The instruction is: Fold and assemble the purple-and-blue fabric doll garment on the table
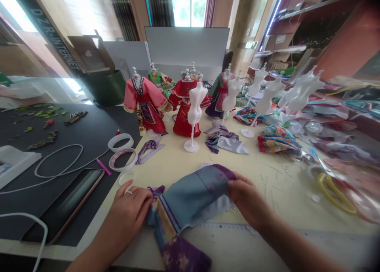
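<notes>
Hands apart, left hand (127, 212) and right hand (247, 200) gripping opposite edges of a blue-and-purple doll robe (187, 198) on the tabletop (282, 194), well in front of a white doll dress form (196, 105).

Bright daylight thru tall windows (190, 6), blown out w/ heavy glare at the far-left window (18, 14). LED strip (274, 16) glows on the shelf unit (299, 38). Shadows faint & soft on the bench (285, 196). Wide-angle bowing at edges, white dress forms (303, 92) lean outward. Blue doll garment (184, 196) fairly sharp at centre; plastic packets (350, 185) blurred at R edge. Corners go dark, esp. top R & bottom R.
</notes>
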### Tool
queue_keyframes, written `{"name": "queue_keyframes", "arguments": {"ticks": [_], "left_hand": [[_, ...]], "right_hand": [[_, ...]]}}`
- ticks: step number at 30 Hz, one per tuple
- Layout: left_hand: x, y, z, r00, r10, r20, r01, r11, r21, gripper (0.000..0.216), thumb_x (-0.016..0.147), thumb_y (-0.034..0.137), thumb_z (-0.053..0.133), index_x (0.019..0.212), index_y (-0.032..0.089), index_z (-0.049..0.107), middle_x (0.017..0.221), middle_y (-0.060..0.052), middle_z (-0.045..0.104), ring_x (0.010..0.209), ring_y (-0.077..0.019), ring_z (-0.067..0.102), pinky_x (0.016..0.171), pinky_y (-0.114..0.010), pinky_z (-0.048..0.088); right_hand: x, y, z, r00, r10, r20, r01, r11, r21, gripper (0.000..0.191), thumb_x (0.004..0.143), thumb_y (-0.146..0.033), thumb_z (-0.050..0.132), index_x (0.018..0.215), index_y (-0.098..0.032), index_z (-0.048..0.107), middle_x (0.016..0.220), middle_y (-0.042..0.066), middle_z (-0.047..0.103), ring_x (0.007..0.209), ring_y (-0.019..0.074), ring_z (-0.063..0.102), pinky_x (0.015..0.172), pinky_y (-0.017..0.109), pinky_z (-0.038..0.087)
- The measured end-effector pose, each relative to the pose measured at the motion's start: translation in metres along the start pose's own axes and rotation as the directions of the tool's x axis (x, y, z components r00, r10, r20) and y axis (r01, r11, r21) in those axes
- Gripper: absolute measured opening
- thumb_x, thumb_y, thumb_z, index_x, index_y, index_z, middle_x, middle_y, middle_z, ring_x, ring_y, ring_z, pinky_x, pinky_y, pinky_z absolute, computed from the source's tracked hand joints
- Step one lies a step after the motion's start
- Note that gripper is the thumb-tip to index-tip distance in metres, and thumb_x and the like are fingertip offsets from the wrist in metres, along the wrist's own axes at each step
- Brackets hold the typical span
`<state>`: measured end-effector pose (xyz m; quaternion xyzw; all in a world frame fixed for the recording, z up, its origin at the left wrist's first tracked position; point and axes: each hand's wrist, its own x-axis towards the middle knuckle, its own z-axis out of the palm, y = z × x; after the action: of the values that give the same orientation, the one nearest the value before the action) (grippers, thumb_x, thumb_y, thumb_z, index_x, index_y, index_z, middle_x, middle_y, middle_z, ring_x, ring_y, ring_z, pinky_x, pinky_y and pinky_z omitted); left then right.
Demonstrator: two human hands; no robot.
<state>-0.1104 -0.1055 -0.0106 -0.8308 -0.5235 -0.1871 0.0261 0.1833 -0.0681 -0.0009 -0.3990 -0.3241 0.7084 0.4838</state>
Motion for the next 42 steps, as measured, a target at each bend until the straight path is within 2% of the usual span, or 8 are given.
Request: {"name": "queue_keyframes", "arguments": {"ticks": [4,8,12,16,20,25,33,42], "left_hand": [[-0.002,-0.001,0.005,0.998,0.024,0.050,-0.028,0.997,0.066,0.017,0.087,0.017,0.040,0.080,0.020,0.055,0.071,0.000,0.059,0.071,-0.0176,0.056,0.098,-0.052,0.029],[-0.003,0.008,0.006,0.999,0.030,-0.012,-0.029,0.997,0.077,0.018,0.087,0.014,0.040,0.090,0.017,0.057,0.081,-0.005,0.060,0.080,-0.0199,0.056,0.097,-0.053,0.031],[-0.007,0.033,0.011,0.988,0.058,-0.144,-0.076,0.990,-0.120,0.014,0.086,0.017,0.048,0.097,0.017,0.057,0.092,-0.006,0.061,0.091,-0.0208,0.055,0.099,-0.049,0.032],[-0.018,0.050,0.026,0.980,0.126,-0.157,-0.162,0.957,-0.240,0.019,0.084,0.031,0.053,0.096,0.018,0.059,0.093,-0.007,0.062,0.091,-0.0227,0.055,0.099,-0.048,0.033],[-0.027,0.048,0.033,0.985,0.130,-0.117,-0.156,0.955,-0.252,0.013,0.082,0.026,0.055,0.091,0.018,0.060,0.092,-0.007,0.062,0.089,-0.0232,0.055,0.098,-0.048,0.034],[-0.030,0.044,0.029,0.984,0.150,-0.098,-0.172,0.943,-0.285,0.012,0.082,0.015,0.049,0.082,0.019,0.060,0.089,-0.006,0.059,0.089,-0.0216,0.053,0.094,-0.044,0.038],[-0.031,0.045,0.024,0.988,0.136,-0.077,-0.154,0.931,-0.332,0.017,0.082,0.010,0.046,0.082,0.018,0.061,0.092,-0.007,0.058,0.092,-0.0212,0.053,0.096,-0.045,0.037],[-0.026,0.038,0.015,0.989,0.129,-0.072,-0.145,0.948,-0.282,0.017,0.084,0.013,0.047,0.083,0.020,0.063,0.095,-0.005,0.061,0.095,-0.0196,0.055,0.097,-0.041,0.039]], "right_hand": [[0.002,0.010,-0.009,0.982,0.174,-0.072,-0.183,0.972,-0.150,0.005,0.070,-0.021,0.060,0.072,-0.017,0.060,0.068,0.003,0.066,0.073,0.0202,0.062,0.076,0.036,0.047],[-0.001,0.008,-0.010,0.980,0.186,-0.077,-0.199,0.951,-0.238,0.006,0.073,-0.022,0.059,0.074,-0.016,0.060,0.072,0.004,0.066,0.073,0.0195,0.062,0.075,0.036,0.047],[-0.002,0.002,-0.005,0.982,0.184,-0.052,-0.191,0.953,-0.235,0.008,0.073,-0.022,0.058,0.075,-0.016,0.062,0.073,0.004,0.066,0.073,0.0191,0.061,0.076,0.035,0.047],[-0.005,0.000,-0.001,0.984,0.174,-0.041,-0.179,0.959,-0.221,0.011,0.074,-0.025,0.060,0.077,-0.016,0.062,0.073,0.004,0.066,0.071,0.0180,0.061,0.073,0.034,0.048],[-0.010,0.000,-0.005,0.988,0.147,-0.040,-0.153,0.954,-0.258,0.011,0.075,-0.027,0.061,0.077,-0.016,0.062,0.073,0.002,0.064,0.066,0.0149,0.059,0.065,0.030,0.049],[-0.014,0.004,-0.015,0.963,0.221,-0.154,-0.262,0.899,-0.350,0.013,0.069,-0.030,0.066,0.069,-0.018,0.061,0.062,-0.001,0.060,0.057,0.0134,0.056,0.056,0.027,0.049],[-0.018,-0.001,-0.013,0.956,0.273,-0.103,-0.292,0.894,-0.339,0.017,0.073,-0.030,0.061,0.083,-0.016,0.064,0.072,0.002,0.062,0.063,0.0134,0.056,0.056,0.025,0.048],[-0.011,0.010,-0.019,0.990,0.118,-0.075,-0.140,0.855,-0.500,0.027,0.067,-0.035,0.069,0.084,-0.017,0.057,0.058,-0.003,0.057,0.046,0.0095,0.049,0.040,0.021,0.041]]}}
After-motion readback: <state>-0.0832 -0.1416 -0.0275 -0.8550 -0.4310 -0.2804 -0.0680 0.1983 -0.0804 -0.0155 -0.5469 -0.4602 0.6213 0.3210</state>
